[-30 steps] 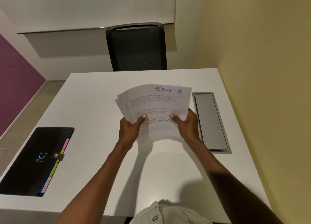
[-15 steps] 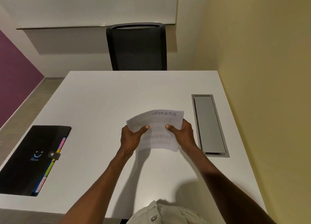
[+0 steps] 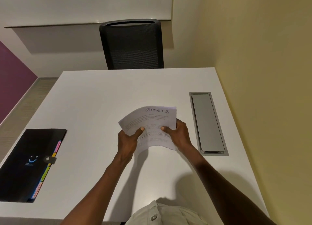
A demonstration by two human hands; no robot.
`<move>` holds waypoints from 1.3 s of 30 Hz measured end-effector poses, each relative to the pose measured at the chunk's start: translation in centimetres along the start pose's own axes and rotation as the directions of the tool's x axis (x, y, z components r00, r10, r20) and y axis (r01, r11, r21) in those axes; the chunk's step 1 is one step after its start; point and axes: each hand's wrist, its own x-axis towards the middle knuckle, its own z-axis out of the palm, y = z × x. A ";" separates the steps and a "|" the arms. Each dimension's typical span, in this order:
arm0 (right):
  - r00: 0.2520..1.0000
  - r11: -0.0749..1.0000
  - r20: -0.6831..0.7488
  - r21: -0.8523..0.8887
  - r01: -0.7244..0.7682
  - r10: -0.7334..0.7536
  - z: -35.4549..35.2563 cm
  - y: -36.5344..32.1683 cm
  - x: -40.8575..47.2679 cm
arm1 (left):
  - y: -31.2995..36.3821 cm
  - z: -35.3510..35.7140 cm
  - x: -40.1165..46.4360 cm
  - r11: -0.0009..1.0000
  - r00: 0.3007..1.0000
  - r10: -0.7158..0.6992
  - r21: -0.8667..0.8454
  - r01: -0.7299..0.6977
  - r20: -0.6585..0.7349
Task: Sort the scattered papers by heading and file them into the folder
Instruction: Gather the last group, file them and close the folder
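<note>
Both hands hold one stack of white papers (image 3: 152, 121) over the middle of the white table (image 3: 94, 103). The top sheet is headed "SPORTS" in blue handwriting. My left hand (image 3: 127, 139) grips the stack's lower left edge, thumb on top. My right hand (image 3: 179, 135) grips its right side, thumb on top. The sheets bow upward between the hands, with their near edge close to the tabletop. A black expanding folder (image 3: 25, 164) lies shut at the table's near left corner, with coloured index tabs along its right edge and a snap strap.
A grey cable hatch (image 3: 208, 123) is set into the table to the right of the papers. A black mesh chair (image 3: 131, 44) stands at the far side. A yellow wall runs along the right, close to the table's edge.
The fanned stack has been squared up and lowered from mid-air toward the tabletop, coming nearer to me. Both hands kept their grip throughout.
</note>
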 end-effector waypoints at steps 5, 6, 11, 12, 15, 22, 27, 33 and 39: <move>0.995 0.990 0.038 -0.110 -0.090 0.094 0.2 1.8 -0.5 | -1.2 -0.5 -0.3 0.999 0.999 -0.023 0.038 0.021 0.045; 0.994 0.989 0.043 -0.119 -0.090 0.095 0.3 2.0 -0.6 | -1.3 -0.5 -0.3 0.999 0.999 -0.027 0.043 0.025 0.039; 0.998 0.990 0.055 -0.140 -0.015 0.023 0.2 0.8 -0.1 | 0.0 -0.9 0.9 0.994 0.996 -0.062 0.096 0.055 0.068; 0.998 0.990 0.053 -0.143 -0.013 0.021 0.2 0.4 0.1 | 0.5 -0.9 1.4 0.994 0.992 -0.084 0.084 0.076 0.098; 0.997 0.992 0.055 -0.115 -0.045 0.051 -0.1 -0.4 0.5 | 1.8 -0.9 2.6 0.983 0.965 -0.184 0.044 0.179 0.189; 0.989 0.985 0.064 -0.120 -0.123 0.132 -0.7 -0.7 1.3 | 1.8 -0.2 2.6 0.970 0.936 -0.228 -0.025 0.244 0.269; 0.997 0.995 0.011 -0.054 -0.080 0.080 -0.7 -1.7 1.6 | 2.5 0.8 1.6 0.999 0.994 -0.045 0.014 0.044 0.096; 0.999 1.000 -0.044 0.008 0.027 -0.027 -0.7 0.0 0.3 | 1.6 0.7 -0.3 0.996 0.996 0.084 0.018 -0.085 0.013; 0.992 0.995 0.082 0.028 -0.100 0.098 -0.1 6.0 -2.5 | -3.9 -0.1 -3.0 0.994 0.995 -0.078 0.078 0.082 -0.054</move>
